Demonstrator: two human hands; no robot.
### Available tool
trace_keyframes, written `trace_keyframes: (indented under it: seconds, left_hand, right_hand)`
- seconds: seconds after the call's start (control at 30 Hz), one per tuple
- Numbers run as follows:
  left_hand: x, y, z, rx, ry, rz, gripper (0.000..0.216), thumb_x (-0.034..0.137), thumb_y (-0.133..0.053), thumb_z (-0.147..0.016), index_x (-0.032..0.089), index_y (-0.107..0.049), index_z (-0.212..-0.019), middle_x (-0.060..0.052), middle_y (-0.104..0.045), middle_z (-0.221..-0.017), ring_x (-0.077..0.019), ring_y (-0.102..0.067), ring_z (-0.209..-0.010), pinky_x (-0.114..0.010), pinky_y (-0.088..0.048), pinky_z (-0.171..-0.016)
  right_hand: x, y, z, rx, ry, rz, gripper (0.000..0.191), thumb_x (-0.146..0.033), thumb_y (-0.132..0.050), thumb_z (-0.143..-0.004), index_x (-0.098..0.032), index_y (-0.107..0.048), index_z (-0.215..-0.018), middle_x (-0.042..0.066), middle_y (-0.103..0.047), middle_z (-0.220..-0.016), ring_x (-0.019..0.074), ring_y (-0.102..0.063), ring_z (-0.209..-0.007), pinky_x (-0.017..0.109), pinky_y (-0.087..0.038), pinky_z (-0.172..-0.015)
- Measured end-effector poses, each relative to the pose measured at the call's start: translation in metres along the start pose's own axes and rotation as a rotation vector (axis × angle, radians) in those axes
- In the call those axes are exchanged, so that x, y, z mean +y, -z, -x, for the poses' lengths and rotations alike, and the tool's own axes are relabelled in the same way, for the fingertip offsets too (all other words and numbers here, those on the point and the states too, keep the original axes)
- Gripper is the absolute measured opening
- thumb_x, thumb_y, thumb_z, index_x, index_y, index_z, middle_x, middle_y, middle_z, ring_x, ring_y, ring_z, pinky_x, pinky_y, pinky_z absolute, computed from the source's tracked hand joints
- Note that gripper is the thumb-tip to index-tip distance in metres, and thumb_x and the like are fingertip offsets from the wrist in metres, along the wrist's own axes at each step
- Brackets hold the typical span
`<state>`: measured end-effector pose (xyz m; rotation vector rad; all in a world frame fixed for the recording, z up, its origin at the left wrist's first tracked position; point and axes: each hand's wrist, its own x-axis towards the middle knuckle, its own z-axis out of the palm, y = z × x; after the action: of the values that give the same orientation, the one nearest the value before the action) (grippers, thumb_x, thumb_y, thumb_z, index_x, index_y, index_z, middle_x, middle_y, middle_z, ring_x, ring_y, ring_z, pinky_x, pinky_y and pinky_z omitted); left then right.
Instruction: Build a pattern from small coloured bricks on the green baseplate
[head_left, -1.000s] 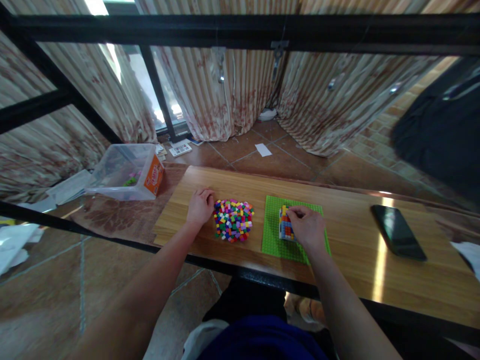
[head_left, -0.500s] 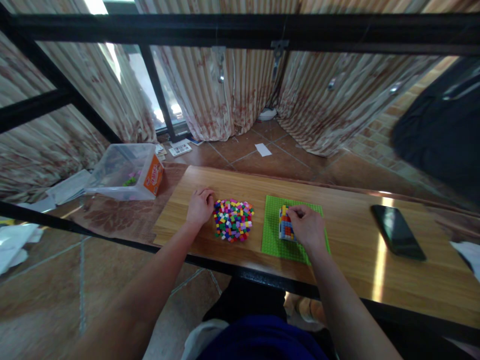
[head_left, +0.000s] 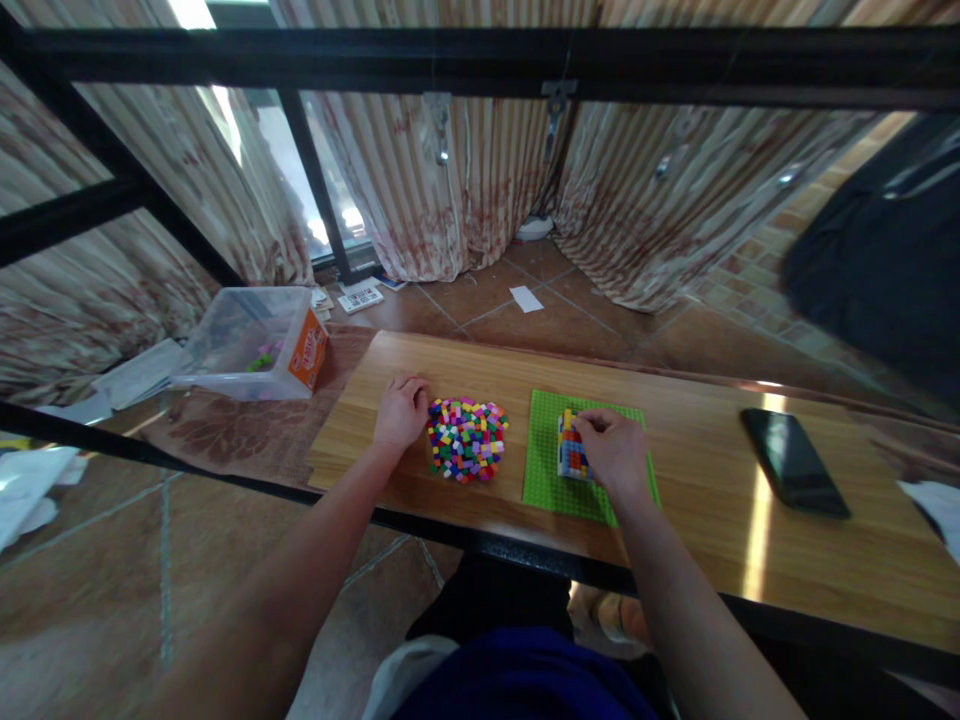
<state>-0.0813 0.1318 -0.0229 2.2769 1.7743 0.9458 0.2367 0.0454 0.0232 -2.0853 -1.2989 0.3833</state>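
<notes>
A loose pile of small colourful toy bricks lies on the wooden table. At its left edge my left hand rests on the tabletop, fingers curled together; whatever may be in them is hidden. Right of the pile is a green studded baseplate. On it stands a small build of toy bricks, in white, yellow, blue, red and orange. My right hand covers the build's right side, thumb and fingers pinched at a toy brick near its upper part. That brick is mostly hidden by the fingertips.
A dark phone lies on the right of the wooden table. Beyond the table's left end, a clear plastic box with an orange label stands on the floor. A black metal bar crosses above, before striped curtains.
Hardly anything differs. Both hands stay in place, the right one still pinched at the brick build and the left one beside the pile.
</notes>
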Motion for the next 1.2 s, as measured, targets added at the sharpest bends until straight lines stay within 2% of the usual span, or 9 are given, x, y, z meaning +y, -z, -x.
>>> trace_keyframes:
  seconds: [0.2,0.33,0.43,0.57,0.7,0.87,1.2]
  left_hand:
    - [0.0,0.0,0.0,-0.004,-0.004,0.005,0.024,0.015,-0.047,-0.087,0.017,-0.069,-0.096,-0.011,-0.069,-0.103,-0.026,-0.061,-0.106,-0.042,-0.049,-0.101]
    - [0.001,0.0,0.0,0.001,-0.002,-0.001,0.024,0.013,-0.048,-0.086,0.018,-0.069,-0.096,-0.01,-0.069,-0.104,-0.0255,-0.061,-0.105,-0.041,-0.049,-0.1]
    - [0.0,0.0,0.0,0.001,0.006,-0.001,0.023,0.014,-0.048,-0.086,0.017,-0.069,-0.096,-0.011,-0.068,-0.104,-0.0255,-0.061,-0.106,-0.041,-0.049,-0.1]
    - [-0.001,-0.002,0.0,-0.001,0.021,-0.005,0.023,0.015,-0.048,-0.087,0.018,-0.069,-0.096,-0.01,-0.068,-0.105,-0.0253,-0.06,-0.107,-0.041,-0.049,-0.102]
    - [0.0,-0.001,0.0,-0.009,0.013,-0.003,0.023,0.014,-0.048,-0.087,0.018,-0.069,-0.097,-0.011,-0.068,-0.106,-0.0257,-0.06,-0.107,-0.041,-0.049,-0.102]
    - [0.001,0.0,0.0,-0.006,0.01,-0.006,0.023,0.014,-0.048,-0.087,0.018,-0.069,-0.096,-0.011,-0.068,-0.105,-0.0258,-0.061,-0.105,-0.042,-0.049,-0.101]
    - [0.001,0.0,0.0,-0.014,0.015,-0.001,0.023,0.014,-0.048,-0.087,0.019,-0.068,-0.097,-0.01,-0.068,-0.105,-0.0253,-0.061,-0.106,-0.041,-0.049,-0.1]
  right_hand:
    - [-0.001,0.004,0.0,-0.034,-0.01,-0.015,0.024,-0.036,-0.059,-0.08,-0.019,-0.076,-0.084,0.007,-0.076,-0.083,0.0222,-0.069,-0.075,0.033,-0.049,-0.072]
    - [-0.009,0.006,0.01,0.022,0.007,-0.076,0.025,-0.036,-0.057,-0.081,-0.018,-0.074,-0.085,0.008,-0.076,-0.083,0.0218,-0.068,-0.075,0.033,-0.049,-0.073]
    - [-0.02,0.002,0.028,-0.011,0.168,-0.114,0.025,-0.035,-0.054,-0.085,-0.019,-0.073,-0.084,0.007,-0.075,-0.084,0.0204,-0.067,-0.077,0.032,-0.049,-0.075]
    - [-0.033,-0.013,0.051,-0.202,0.439,-0.087,0.024,-0.027,-0.049,-0.09,-0.02,-0.072,-0.088,0.007,-0.074,-0.092,0.0196,-0.065,-0.086,0.031,-0.047,-0.081]
    - [-0.035,-0.031,0.059,-0.316,0.554,0.057,0.023,-0.017,-0.049,-0.09,-0.021,-0.072,-0.092,0.008,-0.071,-0.095,0.0205,-0.062,-0.092,0.031,-0.045,-0.084]
    - [-0.037,-0.041,0.058,-0.378,0.59,0.101,0.023,-0.015,-0.051,-0.091,-0.023,-0.071,-0.1,0.007,-0.068,-0.101,0.0201,-0.059,-0.098,0.03,-0.044,-0.086]
    - [-0.034,-0.035,0.057,-0.355,0.59,0.17,0.02,-0.018,-0.048,-0.093,-0.02,-0.068,-0.091,0.009,-0.065,-0.097,0.0216,-0.058,-0.096,0.033,-0.045,-0.088]
